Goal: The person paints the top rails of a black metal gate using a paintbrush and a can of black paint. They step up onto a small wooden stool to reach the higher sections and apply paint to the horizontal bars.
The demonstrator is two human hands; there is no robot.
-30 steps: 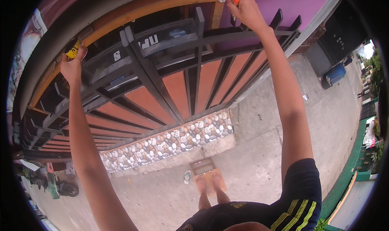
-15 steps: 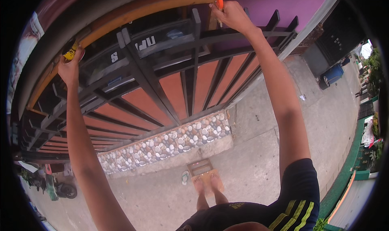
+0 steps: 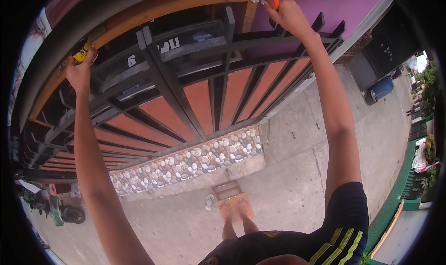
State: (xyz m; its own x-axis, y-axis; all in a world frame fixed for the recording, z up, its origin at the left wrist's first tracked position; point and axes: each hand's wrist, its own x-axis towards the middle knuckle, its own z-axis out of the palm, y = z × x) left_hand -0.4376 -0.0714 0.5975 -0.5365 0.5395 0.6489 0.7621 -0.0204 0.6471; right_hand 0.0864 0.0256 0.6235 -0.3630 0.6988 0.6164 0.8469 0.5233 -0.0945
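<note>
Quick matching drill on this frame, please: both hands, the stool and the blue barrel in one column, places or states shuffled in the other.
1. left hand
2. right hand
3. wooden stool
4. blue barrel

a. under the bare feet
b. grips an orange-handled tool by the wooden post
c. stands on the pavement at right
d. holds a yellow item at the fence top

Pairs: 1-d, 2-b, 3-a, 4-c

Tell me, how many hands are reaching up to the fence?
2. The left hand is up at the left, holding a yellow thing by the black fence. The right hand is up at the top, holding an orange thing.
</note>
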